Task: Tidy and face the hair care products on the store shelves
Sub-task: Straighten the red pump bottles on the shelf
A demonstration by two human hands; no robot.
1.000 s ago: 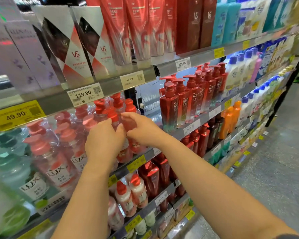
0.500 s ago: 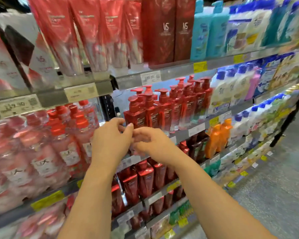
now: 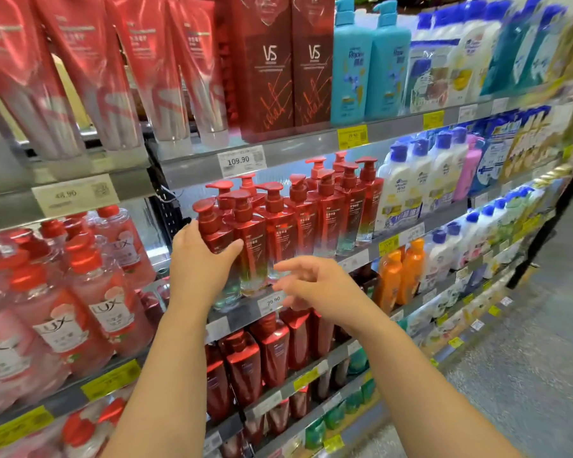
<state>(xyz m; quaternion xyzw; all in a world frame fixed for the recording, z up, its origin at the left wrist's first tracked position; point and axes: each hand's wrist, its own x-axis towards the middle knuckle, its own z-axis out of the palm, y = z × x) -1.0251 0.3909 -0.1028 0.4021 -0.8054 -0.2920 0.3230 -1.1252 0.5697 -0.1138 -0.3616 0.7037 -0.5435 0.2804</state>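
VS on dark red boxes (image 3: 288, 67); LUX on pink bottles (image 3: 108, 312); shelf tag (image 3: 241, 161) 109.90.

Two bare forearms, left hand (image 3: 201, 266) and right hand (image 3: 315, 285), no sleeves or jewellery.

Red pump bottles (image 3: 280, 223) upright, clustered at shelf (image 3: 354, 259) front, fading clear at base; leftmost bottle (image 3: 217, 246) gripped by left hand (image 3: 201, 262).

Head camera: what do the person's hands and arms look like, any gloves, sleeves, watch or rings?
Both the left hand and the right hand are bare: no gloves, and no rings or watch are visible. Both forearms are uncovered for all of their visible length, with no sleeve in the frame. No markings or bands show on either wrist.
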